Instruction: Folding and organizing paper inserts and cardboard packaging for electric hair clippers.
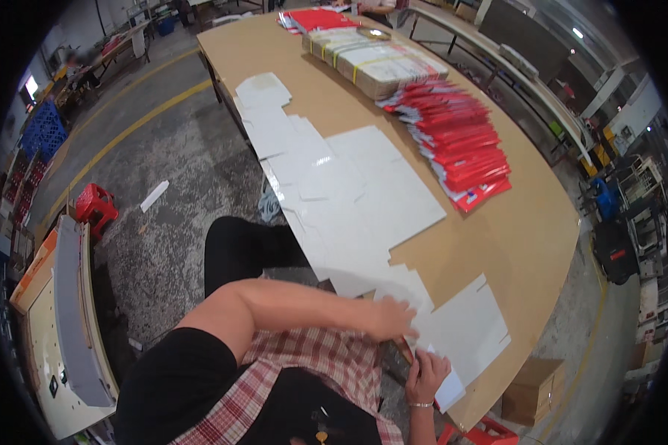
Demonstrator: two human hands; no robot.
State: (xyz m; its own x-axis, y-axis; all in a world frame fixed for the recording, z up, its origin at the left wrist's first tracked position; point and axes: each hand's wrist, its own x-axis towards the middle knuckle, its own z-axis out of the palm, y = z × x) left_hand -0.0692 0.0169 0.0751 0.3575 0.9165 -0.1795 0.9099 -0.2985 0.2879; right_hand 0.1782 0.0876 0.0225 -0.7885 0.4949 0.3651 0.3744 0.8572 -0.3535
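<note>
Several flat white die-cut cardboard sheets lie overlapping along the table's near left side. Blurred by motion, my left hand reaches across my body over the sheets' near end, and its fingers are smeared. Close beside it, at the table edge, my right hand has its fingers bent around a small white cardboard piece with a bit of red at its edge. The hand hides much of that piece. Another slotted white sheet lies just beyond my right hand.
A fanned row of red packets runs along the table's far right side. Behind it sits a strapped stack of cardboard, with more red sheets. A cardboard box and red stools stand on the floor.
</note>
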